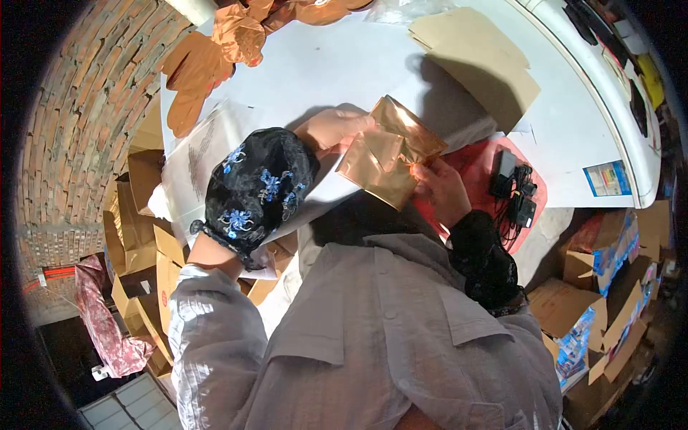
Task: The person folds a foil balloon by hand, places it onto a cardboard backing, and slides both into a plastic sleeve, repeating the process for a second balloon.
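Between my two hands is a folded sheet of shiny copper-coloured foil (390, 183), tilted above the white table (315, 64). My left hand (335, 130) is closed on its upper left edge. At the lower right side, the fingers of my right hand (441, 189) pinch the foil. Creases and a smaller raised fold show in the middle of the sheet. Embroidered black sleeve covers (265, 183) are on my forearms.
Crumpled and flat copper foil pieces (197, 75) lie at the table's far left. Brown paper sheets (476, 61) are at the back right. Black adapters with cables (514, 188) rest on red plastic (466, 159). Clear plastic (201, 158) lies left. Cardboard boxes (566, 308) stand on both sides.
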`<control>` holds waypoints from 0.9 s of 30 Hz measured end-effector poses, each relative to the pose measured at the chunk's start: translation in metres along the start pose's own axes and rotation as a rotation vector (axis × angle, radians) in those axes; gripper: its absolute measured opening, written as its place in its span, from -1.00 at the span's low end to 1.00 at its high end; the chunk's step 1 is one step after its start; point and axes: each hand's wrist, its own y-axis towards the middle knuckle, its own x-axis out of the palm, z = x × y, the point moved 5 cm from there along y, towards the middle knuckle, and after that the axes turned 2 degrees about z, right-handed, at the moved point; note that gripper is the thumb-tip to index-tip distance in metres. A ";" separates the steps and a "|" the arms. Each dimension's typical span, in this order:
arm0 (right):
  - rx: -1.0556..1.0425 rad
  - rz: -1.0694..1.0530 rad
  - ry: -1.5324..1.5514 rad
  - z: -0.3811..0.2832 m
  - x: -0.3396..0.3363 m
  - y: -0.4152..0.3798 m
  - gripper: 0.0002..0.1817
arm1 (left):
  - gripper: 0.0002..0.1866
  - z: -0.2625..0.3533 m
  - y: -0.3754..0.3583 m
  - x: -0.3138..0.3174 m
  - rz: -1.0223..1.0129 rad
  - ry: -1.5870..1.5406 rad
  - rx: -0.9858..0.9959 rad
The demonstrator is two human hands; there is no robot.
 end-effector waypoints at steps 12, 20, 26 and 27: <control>-0.151 0.047 -0.176 -0.049 -0.011 -0.040 -0.79 | -0.63 0.041 0.027 0.011 0.095 0.105 0.139; -0.170 0.259 0.146 -0.076 -0.076 -0.095 -0.62 | -0.65 0.069 0.152 0.074 0.010 -0.096 0.015; -0.326 0.266 0.241 -0.079 -0.092 -0.093 -0.75 | -0.64 0.095 0.088 0.098 -0.037 -0.445 0.242; -0.369 0.203 0.296 -0.087 -0.082 -0.092 -0.77 | -0.75 0.081 0.086 0.080 0.005 -0.501 0.297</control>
